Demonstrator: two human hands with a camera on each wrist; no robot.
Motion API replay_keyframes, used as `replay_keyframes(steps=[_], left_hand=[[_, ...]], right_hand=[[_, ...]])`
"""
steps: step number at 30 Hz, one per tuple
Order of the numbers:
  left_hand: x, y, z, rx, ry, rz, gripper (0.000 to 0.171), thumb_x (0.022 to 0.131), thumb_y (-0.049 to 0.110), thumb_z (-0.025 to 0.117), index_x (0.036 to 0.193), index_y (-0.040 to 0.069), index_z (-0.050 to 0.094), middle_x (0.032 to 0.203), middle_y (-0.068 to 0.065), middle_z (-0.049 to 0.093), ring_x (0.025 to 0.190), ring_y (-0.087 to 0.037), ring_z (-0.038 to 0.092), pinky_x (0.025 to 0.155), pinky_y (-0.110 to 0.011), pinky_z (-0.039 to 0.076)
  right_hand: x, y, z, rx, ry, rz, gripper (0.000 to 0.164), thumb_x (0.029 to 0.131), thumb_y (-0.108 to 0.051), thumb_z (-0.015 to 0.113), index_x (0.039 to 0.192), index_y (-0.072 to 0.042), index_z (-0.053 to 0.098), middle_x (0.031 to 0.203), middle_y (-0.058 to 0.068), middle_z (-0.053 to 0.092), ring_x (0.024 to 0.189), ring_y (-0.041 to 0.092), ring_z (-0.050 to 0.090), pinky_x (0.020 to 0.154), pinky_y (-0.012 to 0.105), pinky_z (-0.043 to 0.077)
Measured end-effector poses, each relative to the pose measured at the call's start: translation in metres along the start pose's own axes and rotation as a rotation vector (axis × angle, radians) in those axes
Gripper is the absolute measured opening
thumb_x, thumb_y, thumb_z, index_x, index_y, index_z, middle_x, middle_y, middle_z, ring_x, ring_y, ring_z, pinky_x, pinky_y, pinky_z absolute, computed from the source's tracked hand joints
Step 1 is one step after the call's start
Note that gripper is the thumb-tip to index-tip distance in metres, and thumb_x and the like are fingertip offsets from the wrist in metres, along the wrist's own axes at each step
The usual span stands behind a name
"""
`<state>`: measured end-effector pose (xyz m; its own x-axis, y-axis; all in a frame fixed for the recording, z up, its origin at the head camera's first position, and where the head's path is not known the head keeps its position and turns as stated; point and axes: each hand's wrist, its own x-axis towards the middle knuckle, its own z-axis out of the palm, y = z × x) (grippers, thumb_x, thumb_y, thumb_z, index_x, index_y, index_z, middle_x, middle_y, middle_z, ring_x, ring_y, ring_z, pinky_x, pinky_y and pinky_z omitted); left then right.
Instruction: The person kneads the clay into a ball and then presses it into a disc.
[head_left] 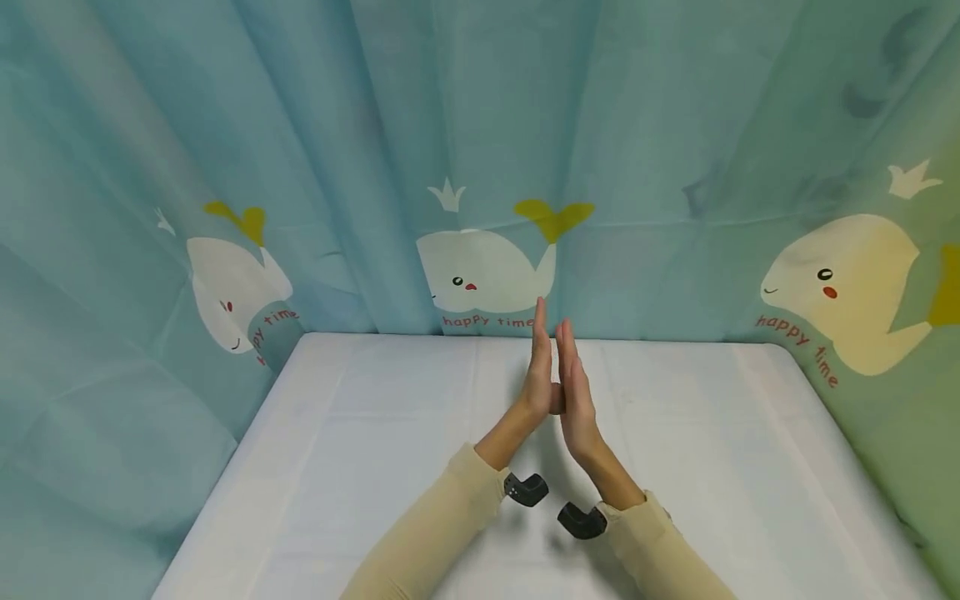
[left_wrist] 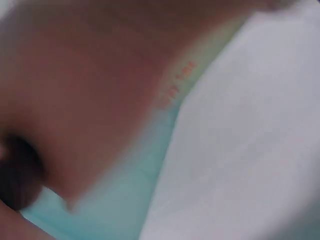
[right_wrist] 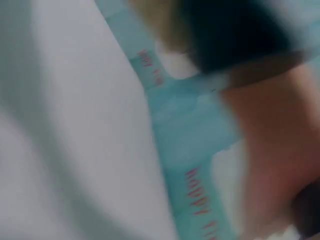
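Observation:
In the head view my left hand (head_left: 537,383) and right hand (head_left: 577,404) stand upright, palms facing each other, fingers straight and pointing away. Between the palms, near their heels, sits a small brown roundish piece (head_left: 557,398), touched from both sides. Its kind is unclear. The left wrist view shows it as a dark rounded lump (left_wrist: 21,175) beside the blurred palm. At the lower right edge of the right wrist view, part of the dark lump (right_wrist: 307,210) appears against the hand. Most of its surface is hidden by the hands.
Below the hands lies a white-covered table (head_left: 405,400). Light blue-green curtains (head_left: 480,108) with printed whales hang behind it and along both sides. Each wrist bears a black camera mount, on the left (head_left: 527,490) and the right (head_left: 582,522), close to each other.

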<state>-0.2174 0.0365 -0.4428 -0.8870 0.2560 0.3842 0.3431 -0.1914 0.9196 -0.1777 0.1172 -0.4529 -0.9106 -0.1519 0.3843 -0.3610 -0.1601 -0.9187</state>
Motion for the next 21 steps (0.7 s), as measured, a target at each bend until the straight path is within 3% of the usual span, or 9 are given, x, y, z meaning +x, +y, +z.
replay_keyframes(steps=[2, 6, 9, 11, 13, 16, 18, 20, 21], left_hand=[[-0.002, -0.004, 0.002, 0.016, -0.006, -0.015, 0.065, 0.110, 0.054, 0.009, 0.167, 0.024, -0.004, 0.172, 0.005, -0.006, 0.157, -0.018, -0.005, 0.122, -0.059, -0.002], [-0.011, 0.000, 0.011, 0.026, -0.040, -0.012, 0.068, 0.108, 0.058, 0.009, 0.167, 0.026, -0.001, 0.173, 0.005, -0.003, 0.157, -0.018, 0.002, 0.122, -0.049, 0.014], [-0.019, 0.006, 0.017, 0.013, -0.087, -0.016, 0.067, 0.108, 0.058, 0.008, 0.167, 0.029, -0.002, 0.172, 0.008, -0.005, 0.156, -0.020, 0.008, 0.100, -0.031, 0.038], [-0.021, 0.009, 0.018, -0.017, -0.095, -0.033, 0.065, 0.108, 0.058, 0.007, 0.166, 0.031, -0.004, 0.171, 0.010, -0.007, 0.156, -0.019, 0.006, 0.089, -0.027, 0.038], [-0.019, 0.008, 0.016, -0.038, -0.068, -0.032, 0.065, 0.109, 0.056, 0.006, 0.166, 0.028, -0.005, 0.172, 0.007, -0.006, 0.157, -0.020, 0.004, 0.098, -0.030, 0.037], [-0.010, 0.004, 0.009, -0.032, 0.019, -0.007, 0.062, 0.111, 0.046, 0.008, 0.167, 0.022, -0.004, 0.173, 0.001, -0.003, 0.158, -0.019, -0.002, 0.122, -0.045, 0.015], [-0.007, -0.001, 0.005, -0.016, 0.047, -0.010, 0.060, 0.112, 0.042, 0.008, 0.167, 0.020, -0.003, 0.173, -0.001, -0.003, 0.157, -0.019, -0.002, 0.124, -0.051, 0.002], [-0.008, -0.006, 0.005, -0.019, 0.028, -0.034, 0.059, 0.112, 0.041, 0.007, 0.167, 0.022, -0.003, 0.173, 0.000, -0.005, 0.156, -0.016, -0.002, 0.124, -0.053, 0.004], [-0.011, -0.007, 0.006, -0.018, 0.002, -0.055, 0.061, 0.111, 0.045, 0.006, 0.167, 0.022, -0.004, 0.173, -0.001, -0.006, 0.153, -0.017, 0.019, 0.121, -0.050, 0.018]], right_hand=[[0.003, -0.009, 0.000, -0.018, -0.004, -0.027, 0.061, 0.109, -0.052, 0.007, 0.166, -0.031, 0.001, 0.172, -0.009, 0.004, 0.157, 0.012, -0.004, 0.123, 0.053, -0.004], [0.016, -0.005, -0.013, -0.043, 0.039, -0.008, 0.061, 0.109, -0.057, 0.009, 0.165, -0.036, 0.000, 0.171, -0.013, 0.001, 0.156, 0.008, -0.004, 0.124, 0.046, 0.000], [0.021, 0.005, -0.025, 0.000, 0.097, 0.040, 0.058, 0.109, -0.056, 0.009, 0.165, -0.041, -0.002, 0.172, -0.013, -0.001, 0.156, 0.007, -0.003, 0.113, 0.027, 0.024], [0.019, 0.011, -0.028, 0.031, 0.116, 0.072, 0.058, 0.109, -0.055, 0.008, 0.164, -0.041, -0.002, 0.172, -0.011, -0.001, 0.156, 0.009, -0.001, 0.087, 0.018, 0.036], [0.014, 0.013, -0.024, 0.053, 0.098, 0.082, 0.058, 0.110, -0.053, 0.006, 0.165, -0.038, -0.003, 0.173, -0.007, -0.001, 0.157, 0.012, -0.001, 0.082, 0.016, 0.036], [0.004, 0.009, -0.010, 0.033, 0.040, 0.055, 0.059, 0.110, -0.050, 0.005, 0.166, -0.032, -0.003, 0.173, -0.004, 0.001, 0.157, 0.016, 0.001, 0.108, 0.024, 0.030], [0.000, 0.002, -0.003, -0.012, 0.018, 0.020, 0.059, 0.110, -0.048, 0.005, 0.166, -0.031, -0.001, 0.172, -0.006, 0.003, 0.157, 0.014, -0.001, 0.121, 0.038, 0.010], [0.001, -0.006, -0.001, -0.057, 0.022, -0.020, 0.059, 0.110, -0.048, 0.007, 0.166, -0.031, 0.002, 0.172, -0.008, 0.005, 0.157, 0.013, -0.001, 0.122, 0.051, 0.004], [0.003, -0.010, -0.003, -0.075, 0.033, -0.043, 0.059, 0.110, -0.047, 0.008, 0.166, -0.031, 0.002, 0.172, -0.009, 0.005, 0.157, 0.012, -0.002, 0.122, 0.054, 0.001]])
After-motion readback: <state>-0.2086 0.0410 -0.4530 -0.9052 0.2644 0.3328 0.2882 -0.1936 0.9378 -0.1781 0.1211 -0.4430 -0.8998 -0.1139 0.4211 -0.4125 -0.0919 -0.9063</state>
